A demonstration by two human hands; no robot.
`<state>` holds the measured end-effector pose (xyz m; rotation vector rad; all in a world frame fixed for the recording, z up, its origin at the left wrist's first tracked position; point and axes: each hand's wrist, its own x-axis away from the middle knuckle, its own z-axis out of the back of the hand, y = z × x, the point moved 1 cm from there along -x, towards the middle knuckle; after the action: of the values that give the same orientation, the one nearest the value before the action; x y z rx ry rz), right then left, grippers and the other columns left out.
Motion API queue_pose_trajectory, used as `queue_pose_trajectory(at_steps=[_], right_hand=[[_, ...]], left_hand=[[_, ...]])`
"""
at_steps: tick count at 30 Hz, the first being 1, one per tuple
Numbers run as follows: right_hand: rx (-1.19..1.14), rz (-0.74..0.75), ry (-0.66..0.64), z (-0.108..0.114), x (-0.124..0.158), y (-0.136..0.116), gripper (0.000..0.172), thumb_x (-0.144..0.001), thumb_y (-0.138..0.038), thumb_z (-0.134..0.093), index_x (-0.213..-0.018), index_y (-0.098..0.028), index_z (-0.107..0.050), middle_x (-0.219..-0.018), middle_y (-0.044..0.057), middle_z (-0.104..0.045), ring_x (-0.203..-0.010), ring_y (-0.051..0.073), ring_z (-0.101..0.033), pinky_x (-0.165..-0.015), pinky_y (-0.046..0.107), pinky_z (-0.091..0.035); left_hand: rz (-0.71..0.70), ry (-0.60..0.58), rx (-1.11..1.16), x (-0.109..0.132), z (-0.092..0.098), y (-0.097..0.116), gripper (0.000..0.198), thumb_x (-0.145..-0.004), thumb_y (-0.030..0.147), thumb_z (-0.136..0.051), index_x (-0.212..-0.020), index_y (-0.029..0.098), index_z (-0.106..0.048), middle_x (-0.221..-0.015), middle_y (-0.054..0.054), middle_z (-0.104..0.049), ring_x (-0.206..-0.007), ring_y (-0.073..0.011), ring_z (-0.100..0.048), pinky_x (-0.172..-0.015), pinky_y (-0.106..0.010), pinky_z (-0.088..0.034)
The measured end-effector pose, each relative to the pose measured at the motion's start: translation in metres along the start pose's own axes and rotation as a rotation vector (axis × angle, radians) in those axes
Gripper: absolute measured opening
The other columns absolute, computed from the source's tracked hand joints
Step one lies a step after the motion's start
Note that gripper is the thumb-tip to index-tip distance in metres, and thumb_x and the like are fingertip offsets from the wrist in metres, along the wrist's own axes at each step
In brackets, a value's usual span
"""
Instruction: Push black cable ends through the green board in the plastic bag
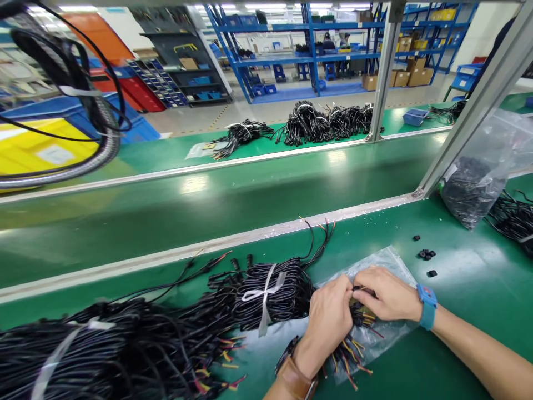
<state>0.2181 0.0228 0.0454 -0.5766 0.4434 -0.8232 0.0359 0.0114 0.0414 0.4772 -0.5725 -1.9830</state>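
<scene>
My left hand (pixel 332 311) is closed around a black cable, just right of a coil tied with a white strip. Against it, my right hand (pixel 387 291) pinches the end of the same cable, where a small dark piece shows between the fingertips. Its exact form is mostly hidden by the fingers. Below the hands, several black cables with bare red, yellow and orange wire ends (pixel 352 355) lie over a clear plastic bag (pixel 393 261). The tied black cable coil (pixel 250 300) sits beside my left hand. Several small black caps (pixel 425 254) lie right of the bag.
A large cable bundle (pixel 75 350) covers the front left. A bag of black parts (pixel 472 189) stands at the right by a metal post (pixel 470 100). Beyond the metal rail (pixel 233 236) runs a green belt (pixel 250 191); more cable bundles (pixel 308 125) lie past it.
</scene>
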Motion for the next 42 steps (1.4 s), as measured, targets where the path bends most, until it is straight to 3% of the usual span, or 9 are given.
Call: queue_pose_trajectory(at_steps=[6,14,31,38,42], right_hand=[[0.000,-0.003,0.043,0.002,0.003,0.004,0.005,-0.096,-0.021,-0.053,-0.091,-0.020,-0.053,-0.078,0.001,-0.059,-0.071,0.019,-0.053,-0.067,0.030,-0.037],[0.015,0.043,0.022,0.001,0.004,0.004,0.010,-0.098,-0.021,-0.048,-0.088,-0.020,-0.052,-0.079,0.003,-0.057,-0.073,0.020,-0.052,-0.069,0.031,-0.038],[0.093,0.032,-0.038,-0.007,0.002,-0.001,0.013,-0.101,-0.020,-0.046,-0.089,-0.020,-0.052,-0.086,0.004,-0.060,-0.081,0.021,-0.056,-0.081,0.034,-0.043],[0.059,0.002,0.021,-0.004,0.001,0.002,0.009,-0.099,-0.021,-0.051,-0.090,-0.020,-0.052,-0.083,0.003,-0.060,-0.076,0.020,-0.055,-0.072,0.031,-0.040],[0.030,-0.006,0.050,-0.004,0.002,0.004,0.008,-0.097,-0.021,-0.054,-0.089,-0.020,-0.053,-0.079,0.001,-0.057,-0.073,0.019,-0.052,-0.068,0.030,-0.038]], left_hand=[[-0.059,-0.039,0.086,-0.001,0.011,-0.003,0.017,-0.096,0.013,-0.037,-0.091,0.021,-0.051,-0.087,-0.005,-0.063,-0.080,-0.0208,-0.059,-0.071,-0.032,-0.041],[-0.045,0.000,-0.012,-0.001,0.001,-0.004,0.021,-0.091,0.010,-0.041,-0.074,0.022,-0.043,-0.068,-0.001,-0.054,-0.067,-0.0188,-0.052,-0.063,-0.031,-0.031],[0.000,0.001,-0.081,-0.003,-0.003,-0.003,0.022,-0.085,0.006,-0.043,-0.071,0.023,-0.036,-0.065,-0.001,-0.051,-0.063,-0.0193,-0.049,-0.061,-0.032,-0.026],[-0.017,-0.050,0.051,-0.003,0.006,-0.005,0.021,-0.098,0.016,-0.035,-0.082,0.022,-0.047,-0.079,-0.004,-0.057,-0.076,-0.0217,-0.055,-0.069,-0.033,-0.037],[-0.004,-0.058,0.128,-0.002,0.011,-0.008,0.017,-0.097,0.014,-0.037,-0.090,0.021,-0.051,-0.087,-0.005,-0.060,-0.084,-0.0227,-0.058,-0.076,-0.034,-0.041]])
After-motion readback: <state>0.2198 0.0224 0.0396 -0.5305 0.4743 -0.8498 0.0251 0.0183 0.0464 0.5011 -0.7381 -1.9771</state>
